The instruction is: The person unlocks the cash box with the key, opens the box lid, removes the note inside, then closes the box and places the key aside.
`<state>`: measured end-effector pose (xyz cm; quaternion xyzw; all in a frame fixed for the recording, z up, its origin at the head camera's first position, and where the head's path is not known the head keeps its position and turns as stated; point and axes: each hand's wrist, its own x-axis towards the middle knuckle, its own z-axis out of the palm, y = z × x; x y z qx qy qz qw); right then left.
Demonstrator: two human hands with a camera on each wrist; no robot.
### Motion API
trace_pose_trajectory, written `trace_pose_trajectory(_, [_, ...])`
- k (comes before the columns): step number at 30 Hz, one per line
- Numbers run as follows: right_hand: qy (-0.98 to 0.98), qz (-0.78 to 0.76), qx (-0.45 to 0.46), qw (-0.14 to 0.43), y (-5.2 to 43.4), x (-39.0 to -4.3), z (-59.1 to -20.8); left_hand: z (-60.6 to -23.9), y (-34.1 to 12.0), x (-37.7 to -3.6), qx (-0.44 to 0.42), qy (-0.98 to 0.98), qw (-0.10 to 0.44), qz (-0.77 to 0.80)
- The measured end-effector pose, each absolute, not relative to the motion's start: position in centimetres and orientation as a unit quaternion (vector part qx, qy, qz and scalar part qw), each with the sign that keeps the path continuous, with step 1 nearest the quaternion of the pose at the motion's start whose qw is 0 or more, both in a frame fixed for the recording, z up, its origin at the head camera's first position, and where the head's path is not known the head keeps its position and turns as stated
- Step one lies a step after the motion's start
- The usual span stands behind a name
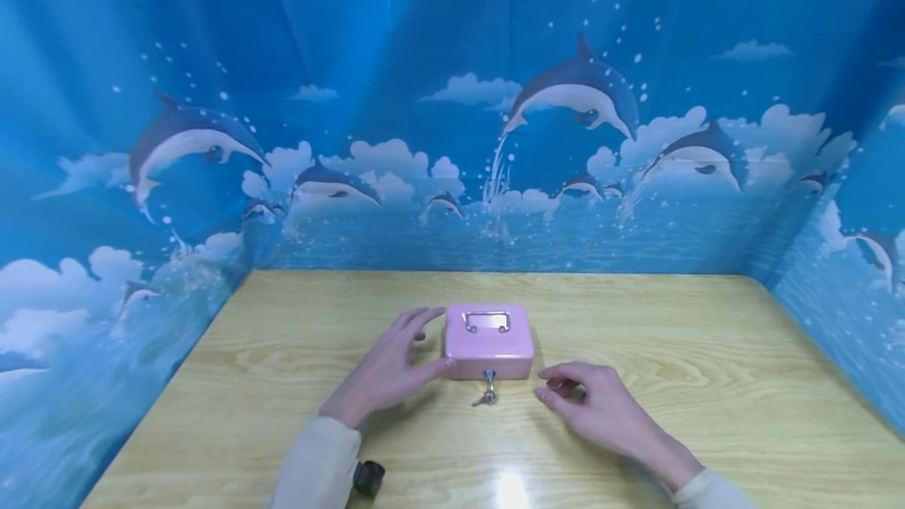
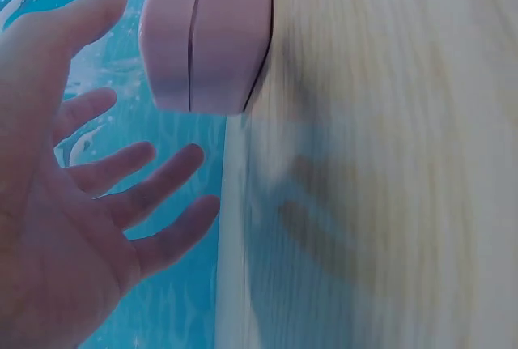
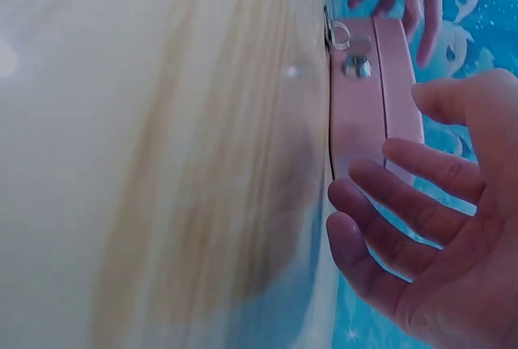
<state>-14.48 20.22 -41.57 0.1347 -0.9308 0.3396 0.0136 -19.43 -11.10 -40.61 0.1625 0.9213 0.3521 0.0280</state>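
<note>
A small pink metal cash box with a silver handle on its lid sits closed on the wooden table. A key is in its front lock, and a second key on a ring hangs down to the tabletop. My left hand is spread open just left of the box, thumb by its front left corner; whether it touches is unclear. My right hand hovers at the front right of the box, fingers loosely bent and holding nothing. The key also shows in the right wrist view.
Blue cloth printed with dolphins walls the table at the back and on both sides. A black wrist device sits on my left sleeve. Bare wood stretches to the left and right of the box.
</note>
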Motion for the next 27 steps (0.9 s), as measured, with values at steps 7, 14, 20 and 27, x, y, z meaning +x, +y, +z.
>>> trace_pose_trajectory(7, [-0.916, 0.369, 0.156, -0.012, 18.1, -14.7, -41.9, -40.6, -10.0, -20.5, 0.179, 0.916, 0.049, 0.357])
trace_pose_trajectory(14, [-0.916, 0.368, 0.154, -0.034, 16.2, -15.2, -41.8, -40.8, -9.6, -21.2, 0.174, 0.902, 0.089, 0.386])
trace_pose_trajectory(20, [-0.909, 0.384, 0.155, -0.051, 15.1, -15.8, -41.7, -41.0, -9.6, -21.5, 0.169, 0.891, 0.105, 0.408])
trace_pose_trajectory(27, [-0.907, 0.392, 0.143, -0.058, 14.2, -16.3, -41.9, -40.9, -9.5, -21.6, 0.162, 0.887, 0.116, 0.417])
